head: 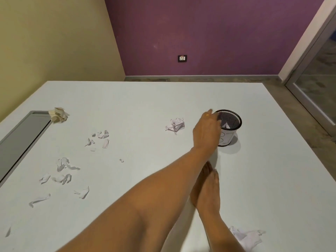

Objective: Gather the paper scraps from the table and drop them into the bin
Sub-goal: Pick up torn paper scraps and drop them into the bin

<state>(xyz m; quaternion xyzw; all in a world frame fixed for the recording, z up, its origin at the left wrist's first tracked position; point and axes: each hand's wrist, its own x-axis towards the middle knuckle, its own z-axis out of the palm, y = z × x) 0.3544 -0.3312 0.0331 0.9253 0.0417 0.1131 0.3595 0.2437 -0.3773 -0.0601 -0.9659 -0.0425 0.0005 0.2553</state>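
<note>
Left hand (207,131) over the mesh bin's (236,122) near rim, fingers loose, no paper seen in them. Right hand (207,186) flat on worktop (145,99). One scrap (226,125) inside bin; paper scraps (63,177) scattered left.

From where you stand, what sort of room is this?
Probably an office or meeting room: a large white table with a cable hatch, a socket on the purple wall, and a glass door on the right.
</note>
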